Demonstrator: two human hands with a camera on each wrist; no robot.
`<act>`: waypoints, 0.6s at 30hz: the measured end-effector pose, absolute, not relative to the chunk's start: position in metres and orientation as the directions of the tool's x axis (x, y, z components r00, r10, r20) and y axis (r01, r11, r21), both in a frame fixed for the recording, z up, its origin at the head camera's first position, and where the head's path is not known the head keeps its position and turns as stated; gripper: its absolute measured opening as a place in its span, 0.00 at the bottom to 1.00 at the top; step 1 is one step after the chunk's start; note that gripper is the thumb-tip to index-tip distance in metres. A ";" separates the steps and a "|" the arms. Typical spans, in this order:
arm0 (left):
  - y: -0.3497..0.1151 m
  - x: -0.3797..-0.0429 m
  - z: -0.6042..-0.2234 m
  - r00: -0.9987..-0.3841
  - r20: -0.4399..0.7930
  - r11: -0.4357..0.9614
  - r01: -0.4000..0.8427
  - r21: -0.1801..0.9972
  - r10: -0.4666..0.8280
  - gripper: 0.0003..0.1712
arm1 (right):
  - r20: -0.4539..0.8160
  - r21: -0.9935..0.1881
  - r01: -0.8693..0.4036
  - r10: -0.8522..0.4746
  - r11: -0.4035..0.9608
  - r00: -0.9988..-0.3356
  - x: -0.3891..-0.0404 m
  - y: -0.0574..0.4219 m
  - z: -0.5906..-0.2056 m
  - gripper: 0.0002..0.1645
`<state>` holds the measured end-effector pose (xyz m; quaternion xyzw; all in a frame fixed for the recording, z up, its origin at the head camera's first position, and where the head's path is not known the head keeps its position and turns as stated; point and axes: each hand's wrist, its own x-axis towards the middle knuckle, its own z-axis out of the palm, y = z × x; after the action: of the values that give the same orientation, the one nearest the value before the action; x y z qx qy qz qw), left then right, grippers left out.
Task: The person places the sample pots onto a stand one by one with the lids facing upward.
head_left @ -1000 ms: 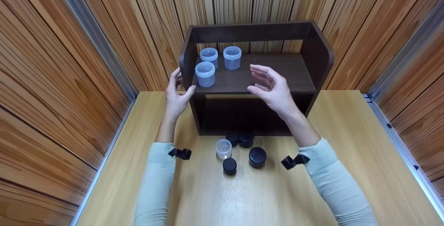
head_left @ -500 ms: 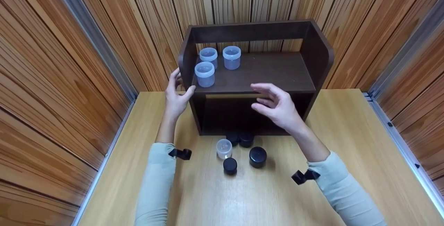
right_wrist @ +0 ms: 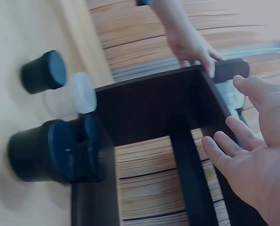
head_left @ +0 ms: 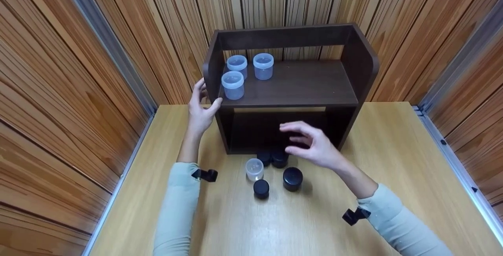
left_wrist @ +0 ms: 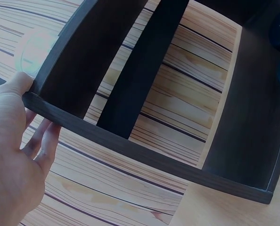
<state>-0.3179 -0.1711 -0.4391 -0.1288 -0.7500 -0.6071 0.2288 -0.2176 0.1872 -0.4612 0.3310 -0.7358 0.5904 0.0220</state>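
Observation:
My left hand (head_left: pixel 201 115) grips the left side panel of a dark brown two-tier shelf (head_left: pixel 310 85), thumb at its front edge and fingers behind. On the upper tier, three translucent jars (head_left: pixel 233 86) stand at the left. My right hand (head_left: pixel 316 146) holds nothing; its loosely bent fingers are apart in front of the lower tier. Nearest to it are a large black jar (head_left: pixel 292 179) and two black jars (head_left: pixel 279 158) by the shelf's foot. A small translucent jar (head_left: pixel 254 170) and a small black jar (head_left: pixel 261 189) stand closer to me.
The shelf stands on a light wooden table (head_left: pixel 306 228). Wood-patterned walls (head_left: pixel 157 32) enclose the back and both sides, with metal rails (head_left: pixel 463 161) along the table's edges. A black wrist camera (head_left: pixel 205 175) juts inward from each sleeve.
My right hand has come down and toward me, from over the upper tier to in front of the lower one. The left hand and all the jars stay in place.

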 end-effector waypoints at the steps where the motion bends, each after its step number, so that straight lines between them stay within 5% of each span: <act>1: -0.171 -0.318 -0.439 -0.862 0.499 0.231 0.471 0.852 -0.084 0.40 | 0.421 -0.851 -0.517 -0.473 0.089 -0.774 -0.217 0.187 -0.465 0.31; 18: -0.169 -0.316 -0.439 -0.859 0.505 0.252 0.473 0.845 -0.081 0.40 | 0.324 -0.880 -0.463 -0.579 0.108 -0.749 -0.212 0.173 -0.509 0.31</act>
<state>-0.3161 -0.1694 -0.4391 -0.1294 -0.7564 -0.5979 0.2314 -0.2119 0.1732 -0.5090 0.3509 -0.7425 0.5683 -0.0507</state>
